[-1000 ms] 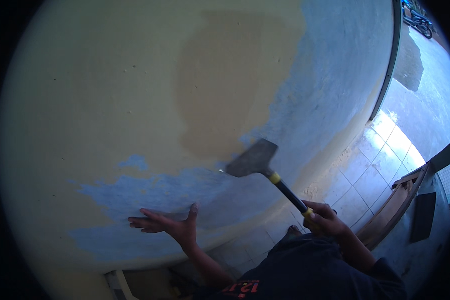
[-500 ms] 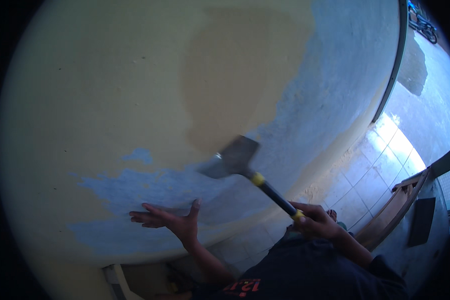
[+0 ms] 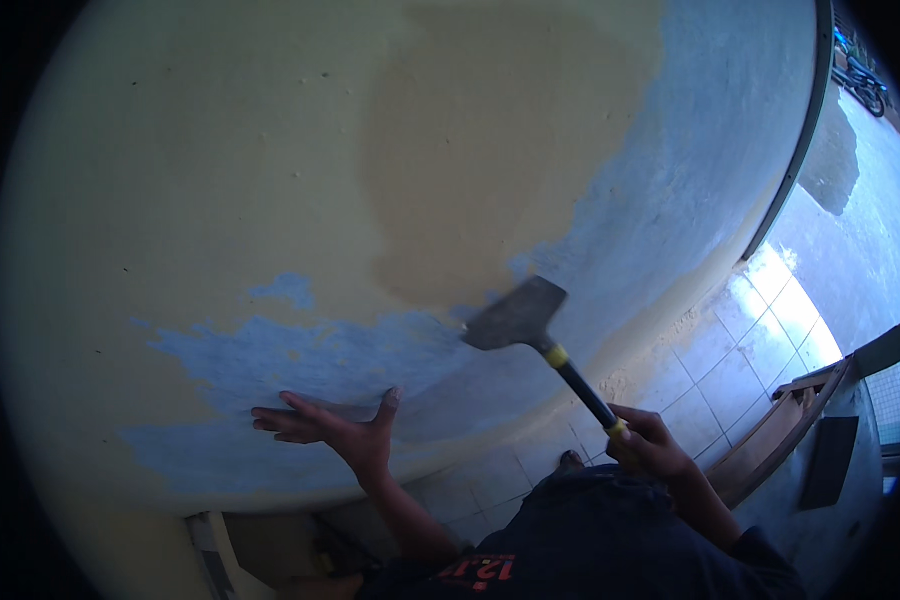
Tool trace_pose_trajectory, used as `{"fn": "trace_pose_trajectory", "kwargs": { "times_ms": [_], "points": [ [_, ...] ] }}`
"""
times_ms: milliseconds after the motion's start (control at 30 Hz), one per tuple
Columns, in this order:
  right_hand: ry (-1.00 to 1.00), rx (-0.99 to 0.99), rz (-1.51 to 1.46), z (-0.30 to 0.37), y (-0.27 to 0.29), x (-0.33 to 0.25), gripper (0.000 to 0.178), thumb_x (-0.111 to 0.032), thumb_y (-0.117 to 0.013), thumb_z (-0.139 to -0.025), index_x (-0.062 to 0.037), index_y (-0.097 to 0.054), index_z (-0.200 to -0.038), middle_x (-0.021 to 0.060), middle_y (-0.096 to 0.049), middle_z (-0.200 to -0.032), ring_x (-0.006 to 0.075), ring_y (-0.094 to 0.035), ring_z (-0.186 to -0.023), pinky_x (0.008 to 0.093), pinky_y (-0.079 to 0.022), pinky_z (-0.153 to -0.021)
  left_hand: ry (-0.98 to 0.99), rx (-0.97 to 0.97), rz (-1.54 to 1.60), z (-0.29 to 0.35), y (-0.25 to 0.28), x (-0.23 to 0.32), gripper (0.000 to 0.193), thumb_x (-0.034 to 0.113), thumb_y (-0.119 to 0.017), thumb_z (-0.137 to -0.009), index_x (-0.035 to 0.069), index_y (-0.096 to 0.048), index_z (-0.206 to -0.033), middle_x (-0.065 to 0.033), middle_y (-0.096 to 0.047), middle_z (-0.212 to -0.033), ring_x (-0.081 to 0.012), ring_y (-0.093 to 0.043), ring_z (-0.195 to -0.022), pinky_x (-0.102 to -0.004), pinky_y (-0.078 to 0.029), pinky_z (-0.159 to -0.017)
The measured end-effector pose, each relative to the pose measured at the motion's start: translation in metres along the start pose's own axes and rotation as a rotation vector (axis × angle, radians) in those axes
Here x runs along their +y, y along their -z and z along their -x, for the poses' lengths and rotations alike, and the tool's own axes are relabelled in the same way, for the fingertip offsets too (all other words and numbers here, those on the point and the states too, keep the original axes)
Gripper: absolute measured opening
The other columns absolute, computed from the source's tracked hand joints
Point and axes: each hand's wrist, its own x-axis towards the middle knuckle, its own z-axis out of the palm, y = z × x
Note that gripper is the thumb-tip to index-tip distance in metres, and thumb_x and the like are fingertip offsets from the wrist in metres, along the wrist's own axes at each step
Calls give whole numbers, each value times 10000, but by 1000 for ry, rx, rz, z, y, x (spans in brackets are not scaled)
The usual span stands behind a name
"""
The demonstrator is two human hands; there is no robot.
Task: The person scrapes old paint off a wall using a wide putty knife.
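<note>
A long-handled scraper (image 3: 518,316) with a wide grey blade and a black and yellow handle is in my right hand (image 3: 650,443). My fingers wrap the lower end of its handle. Its blade is at the wall (image 3: 240,180), by the lower edge of a darker tan patch (image 3: 450,160); whether it touches cannot be told. My left hand (image 3: 345,435) is spread, thumb up, against or close to the bluish-grey bared area (image 3: 300,365) of the wall, with nothing in it.
Tiles (image 3: 715,350) run along the wall's foot, with pale crumbs (image 3: 615,385) by it. A wooden frame (image 3: 785,440) stands at the right, beside a dark flat panel (image 3: 830,462). Beyond the wall's edge, a motorcycle (image 3: 865,88) is far off. Another wooden piece (image 3: 210,550) is at lower left.
My right hand and the scraper have moved a little to the right, the blade blurred before and sharper now. My left hand stays spread in nearly the same place. The view has shifted slightly.
</note>
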Motion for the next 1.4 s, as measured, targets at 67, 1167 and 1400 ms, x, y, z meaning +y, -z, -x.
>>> {"fn": "trace_pose_trajectory", "kwargs": {
  "times_ms": [67, 1167, 1400],
  "points": [
    [-53, -38, -7, -11, -25, -13, 549, -240, -540, -957, -4, -350, -1415, 19, -532, -728, 39, -457, -546, 187, -364, -473, 1, 29, 11, -1, 3, -2, 1353, 751, -726, -530, 170, 8, -1507, -249, 152, -1523, -471, 174, -1385, -726, 44, -997],
    [-18, -84, -44, -10, -10, -25, 532, -225, -518, -968, 34, -346, -1400, -10, -441, -656, 35, -394, -496, 186, -340, -440, 5, 11, 17, -22, 2, 48, 1365, 773, -725, -492, 210, -10, -1509, -228, 164, -1527, -487, 189, -1374, -756, 49, -966],
    [-21, -118, 18, -23, -25, -46, 530, -225, -523, -967, 4, -346, -1412, -1, -461, -675, 39, -417, -514, 198, -356, -453, -19, 33, 29, -26, 2, 56, 1376, 787, -718, -480, 211, -9, -1509, -233, 162, -1526, -493, 188, -1371, -757, 48, -965]
  ]
}}
